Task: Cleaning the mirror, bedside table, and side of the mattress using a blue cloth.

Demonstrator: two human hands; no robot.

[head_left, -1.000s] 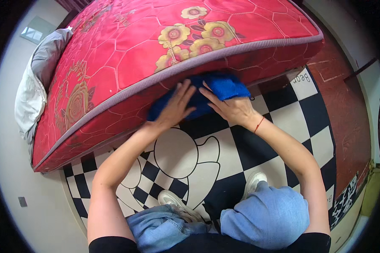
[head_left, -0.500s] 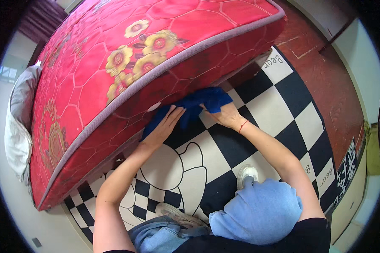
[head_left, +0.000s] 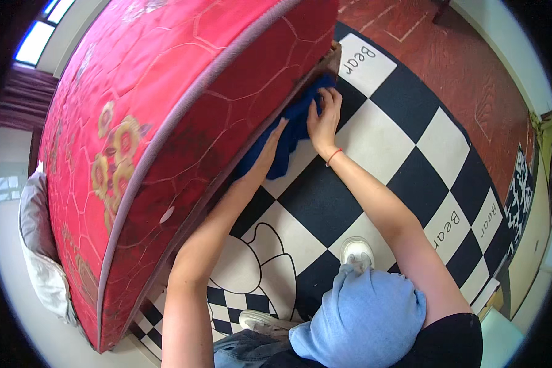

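A dark blue cloth lies along the wooden side of the bed frame, just beneath the red mattress. My left hand rests on the cloth with its fingers stretched out flat. Farther along, my right hand has bent fingers and thumb closed on the cloth near its far end. The lower part of the cloth hangs in loose folds over the floor mat. Part of the cloth is hidden behind my left hand.
A black-and-white checkered mat covers the floor beside the bed. Reddish wood flooring shows beyond it. Grey and white bedding hangs at the mattress's far left. My knee and white shoes are below.
Both hands and the cloth have moved up and away along the bed frame, toward its far corner. The view has shifted, and the mattress appears farther left.
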